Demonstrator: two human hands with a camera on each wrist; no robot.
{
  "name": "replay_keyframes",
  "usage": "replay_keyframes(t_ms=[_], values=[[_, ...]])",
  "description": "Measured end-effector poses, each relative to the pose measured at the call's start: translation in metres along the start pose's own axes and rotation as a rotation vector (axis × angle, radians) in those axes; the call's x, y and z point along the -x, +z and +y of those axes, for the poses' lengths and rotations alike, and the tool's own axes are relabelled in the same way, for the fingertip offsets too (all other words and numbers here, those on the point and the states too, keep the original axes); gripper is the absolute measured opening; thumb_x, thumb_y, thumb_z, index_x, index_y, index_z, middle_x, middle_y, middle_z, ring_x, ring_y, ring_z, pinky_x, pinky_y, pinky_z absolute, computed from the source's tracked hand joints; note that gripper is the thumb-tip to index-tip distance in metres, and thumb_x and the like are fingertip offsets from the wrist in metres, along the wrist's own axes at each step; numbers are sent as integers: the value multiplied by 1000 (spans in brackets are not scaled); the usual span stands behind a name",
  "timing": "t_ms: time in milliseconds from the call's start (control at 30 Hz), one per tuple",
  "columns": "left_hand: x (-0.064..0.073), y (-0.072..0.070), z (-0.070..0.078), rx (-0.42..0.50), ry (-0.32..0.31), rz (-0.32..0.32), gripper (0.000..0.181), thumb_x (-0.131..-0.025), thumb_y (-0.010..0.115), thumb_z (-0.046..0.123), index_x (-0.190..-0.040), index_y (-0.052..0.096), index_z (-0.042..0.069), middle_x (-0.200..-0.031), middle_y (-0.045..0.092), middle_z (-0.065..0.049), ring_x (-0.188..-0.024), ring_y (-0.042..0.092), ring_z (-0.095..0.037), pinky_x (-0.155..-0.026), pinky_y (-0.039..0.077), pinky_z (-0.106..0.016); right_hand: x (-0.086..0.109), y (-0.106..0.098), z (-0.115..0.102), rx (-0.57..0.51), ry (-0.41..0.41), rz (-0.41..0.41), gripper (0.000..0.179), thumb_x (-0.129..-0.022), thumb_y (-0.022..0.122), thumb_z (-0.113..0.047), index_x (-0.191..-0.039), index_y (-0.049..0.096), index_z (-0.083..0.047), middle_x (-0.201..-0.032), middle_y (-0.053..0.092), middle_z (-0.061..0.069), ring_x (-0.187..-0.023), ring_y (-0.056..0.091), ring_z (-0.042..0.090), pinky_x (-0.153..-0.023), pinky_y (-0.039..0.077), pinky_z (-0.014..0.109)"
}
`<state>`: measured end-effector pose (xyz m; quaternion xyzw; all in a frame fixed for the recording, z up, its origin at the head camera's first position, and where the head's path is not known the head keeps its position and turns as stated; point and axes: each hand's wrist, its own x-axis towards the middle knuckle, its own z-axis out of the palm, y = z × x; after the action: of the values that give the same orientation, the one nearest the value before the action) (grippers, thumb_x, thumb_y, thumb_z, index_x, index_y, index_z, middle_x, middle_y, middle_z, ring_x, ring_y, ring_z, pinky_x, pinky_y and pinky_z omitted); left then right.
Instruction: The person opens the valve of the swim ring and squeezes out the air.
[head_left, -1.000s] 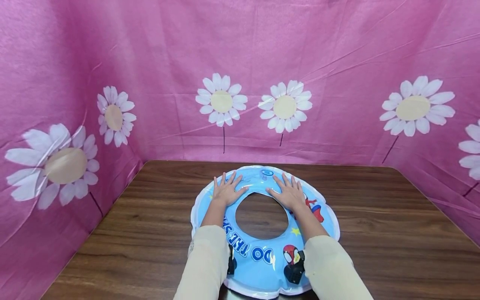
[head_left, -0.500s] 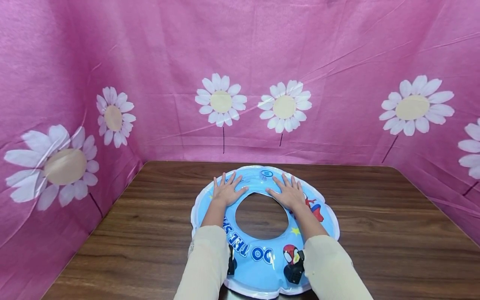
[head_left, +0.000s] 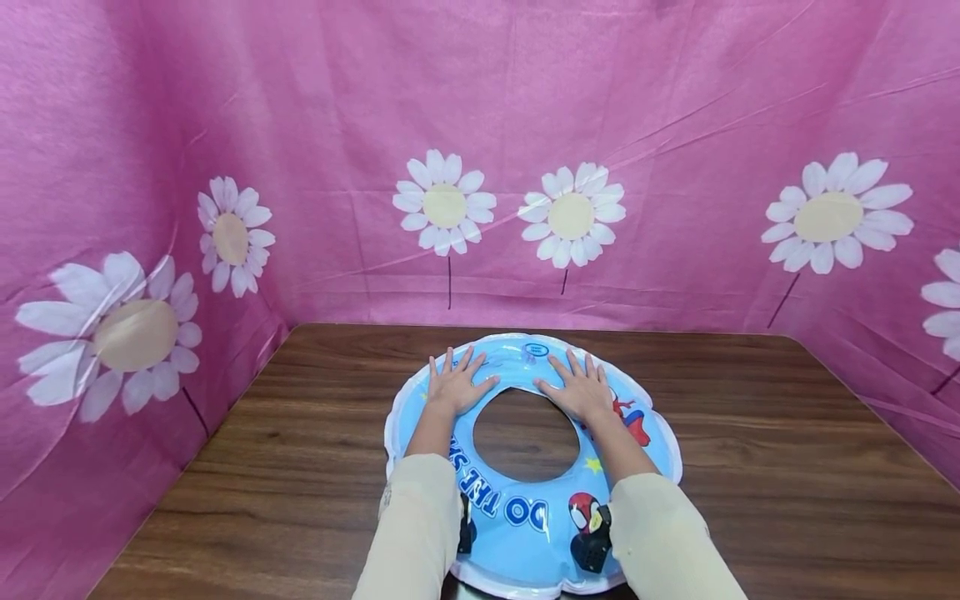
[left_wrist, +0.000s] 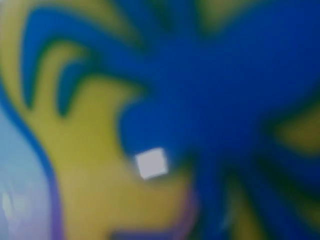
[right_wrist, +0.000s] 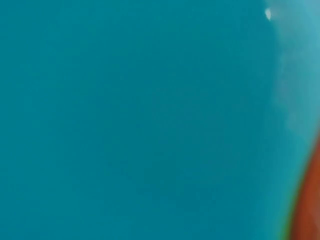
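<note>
A blue inflatable swim ring (head_left: pixel 517 542) with a white scalloped edge lies flat on the wooden table. Cartoon figures, yellow stars and lettering are printed on it. My left hand (head_left: pixel 455 390) rests with spread fingers on its far left part, thumb toward the central hole. On the far right part, my right hand (head_left: pixel 580 392) lies the same way, fingers spread. A clear valve (head_left: pixel 531 358) shows between the two hands. In the left wrist view a blurred blue spider print (left_wrist: pixel 210 90) on yellow fills the frame. The ring's plain blue surface (right_wrist: pixel 150 120) fills most of the right wrist view.
The brown wooden table (head_left: pixel 787 450) extends to both sides of the ring. Behind and beside it hangs a pink cloth (head_left: pixel 480 83) printed with white daisies. A black wrist camera (head_left: pixel 591 546) sits by the right sleeve, another (head_left: pixel 467 525) by the left.
</note>
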<state>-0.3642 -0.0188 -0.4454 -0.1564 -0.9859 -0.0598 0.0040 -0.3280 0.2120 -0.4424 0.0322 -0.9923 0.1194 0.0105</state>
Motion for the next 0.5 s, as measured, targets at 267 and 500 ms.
replay_keyframes(t_ms=[267, 500], values=[[-8, 0, 4, -82, -4, -8, 72, -84, 13, 74, -147, 17, 37, -152, 8, 9, -137, 1, -30, -103, -6, -57, 0, 1, 4, -17, 4, 50, 74, -87, 35, -64, -145, 30, -17, -150, 14, 18, -134, 2, 43, -104, -2, 56], [0, -27, -7, 282, 41, -101, 68, -90, 31, 63, -146, 28, 24, -152, 16, 0, -136, 3, -33, -102, -6, -58, -3, -20, 14, -673, 3, 119, 51, -92, 52, -33, -128, 51, 2, -137, 38, 24, -129, 27, 41, -105, 16, 51]])
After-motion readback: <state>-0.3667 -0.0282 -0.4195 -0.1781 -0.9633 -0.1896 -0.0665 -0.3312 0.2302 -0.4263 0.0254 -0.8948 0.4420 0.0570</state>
